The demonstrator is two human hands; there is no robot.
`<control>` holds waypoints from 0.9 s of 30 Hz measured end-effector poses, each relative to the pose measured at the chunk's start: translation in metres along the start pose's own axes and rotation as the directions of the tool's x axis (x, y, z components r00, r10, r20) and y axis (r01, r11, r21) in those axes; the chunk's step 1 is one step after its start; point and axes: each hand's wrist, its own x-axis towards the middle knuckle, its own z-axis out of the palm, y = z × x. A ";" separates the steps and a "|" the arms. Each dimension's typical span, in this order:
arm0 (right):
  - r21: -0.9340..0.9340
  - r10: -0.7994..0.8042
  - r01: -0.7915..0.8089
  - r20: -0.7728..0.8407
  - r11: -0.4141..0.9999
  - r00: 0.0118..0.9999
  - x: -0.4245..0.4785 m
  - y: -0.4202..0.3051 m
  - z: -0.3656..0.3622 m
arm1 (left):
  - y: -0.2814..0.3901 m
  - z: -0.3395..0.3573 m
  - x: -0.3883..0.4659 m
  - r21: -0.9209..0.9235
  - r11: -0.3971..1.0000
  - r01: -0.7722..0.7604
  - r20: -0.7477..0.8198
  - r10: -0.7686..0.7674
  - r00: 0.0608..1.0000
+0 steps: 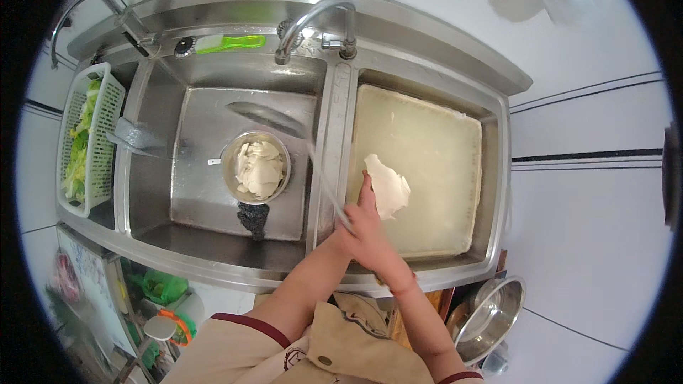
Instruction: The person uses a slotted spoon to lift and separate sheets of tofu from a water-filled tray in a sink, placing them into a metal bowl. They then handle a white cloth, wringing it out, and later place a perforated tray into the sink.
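My right hand (373, 237) grips the long thin handle of a metal ladle (267, 118). Its blurred, shallow head hangs over the left basin, just beyond a steel bowl (226, 184). That bowl is heaped with soft white slabs (260, 168), possibly tofu. My left hand (367, 194) passes beneath the right and is mostly hidden by it. One finger shows along the edge of a ragged white slab (389, 186), which the left hand holds over the right basin. Below lies a large rectangular tray (478, 170) filled with cloudy, pale yellow liquid.
A steel divider (336, 117) separates the basins, with a curved faucet (320, 8) above. Dark steel wool (253, 221) lies beside the bowl. A green-handled brush (232, 44) rests on the back ledge. Leafy greens fill a white basket (104, 133) at left. Steel bowls (491, 320) stand lower right.
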 end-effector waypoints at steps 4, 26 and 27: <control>0.360 0.612 -0.695 0.330 0.622 0.719 -0.084 0.007 -0.063 | 0.004 0.006 -0.005 0.009 0.998 0.070 0.170 -0.071 0.983; 0.722 0.792 -0.687 0.372 0.083 0.485 -0.196 0.020 -0.044 | 0.014 0.026 -0.029 0.010 0.999 0.043 -0.165 -0.041 0.985; 0.725 0.791 -0.684 0.374 0.075 0.484 -0.196 0.019 -0.044 | 0.014 0.025 -0.028 0.014 0.999 0.047 -0.165 -0.044 0.985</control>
